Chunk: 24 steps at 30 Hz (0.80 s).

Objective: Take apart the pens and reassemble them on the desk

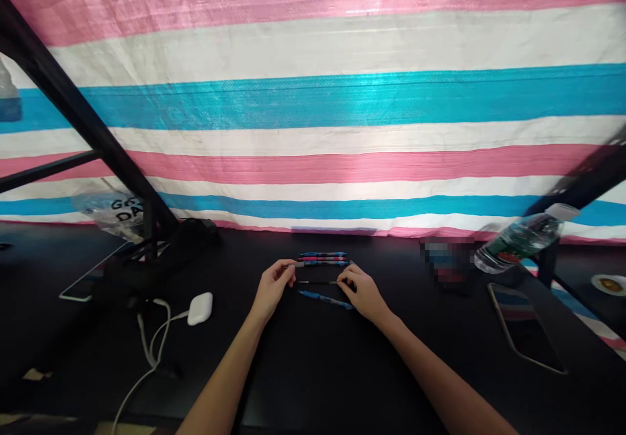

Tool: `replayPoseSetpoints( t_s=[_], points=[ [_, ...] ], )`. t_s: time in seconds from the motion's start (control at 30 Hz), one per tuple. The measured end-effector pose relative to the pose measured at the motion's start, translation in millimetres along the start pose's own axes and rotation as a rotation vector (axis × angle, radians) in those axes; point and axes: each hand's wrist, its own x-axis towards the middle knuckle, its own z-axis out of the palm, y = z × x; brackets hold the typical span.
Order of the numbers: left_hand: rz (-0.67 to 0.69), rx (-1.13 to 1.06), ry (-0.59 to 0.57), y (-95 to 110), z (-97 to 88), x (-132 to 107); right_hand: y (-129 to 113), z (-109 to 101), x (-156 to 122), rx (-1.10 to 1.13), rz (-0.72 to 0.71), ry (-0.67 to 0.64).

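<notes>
Both of my hands rest on a black table (313,357) around a small row of pens. My left hand (272,288) pinches the left end of a pen (320,264) lying across the table. My right hand (362,293) has its fingers curled at the right end of the same pen. Two more coloured pens (323,256) lie just behind it. A thin dark refill (317,282) lies between my hands, and a blue pen (325,299) lies nearest to me.
A white charger case (200,308) with a white cable (154,340) lies at the left, by a black metal frame (88,128). A plastic bottle (521,238) and a phone (525,327) lie at the right. A striped tarp (313,96) hangs behind.
</notes>
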Motion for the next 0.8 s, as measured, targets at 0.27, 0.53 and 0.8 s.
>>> replayPoseSetpoints(
  t_s=[0.27, 0.53, 0.8],
  points=[
    [-0.019, -0.091, 0.08, -0.9, -1.2, 1.9, 7.0, 0.4, 3.7, 0.425, 0.221, 0.106],
    [-0.021, -0.071, 0.047, -2.0, -1.8, 1.0, 6.2, 1.6, 4.5, 0.562, 0.272, 0.085],
    [-0.027, -0.083, 0.05, -1.9, -2.5, 1.6, 1.2, -1.2, 5.1, 0.519, 0.278, 0.092]
  ],
)
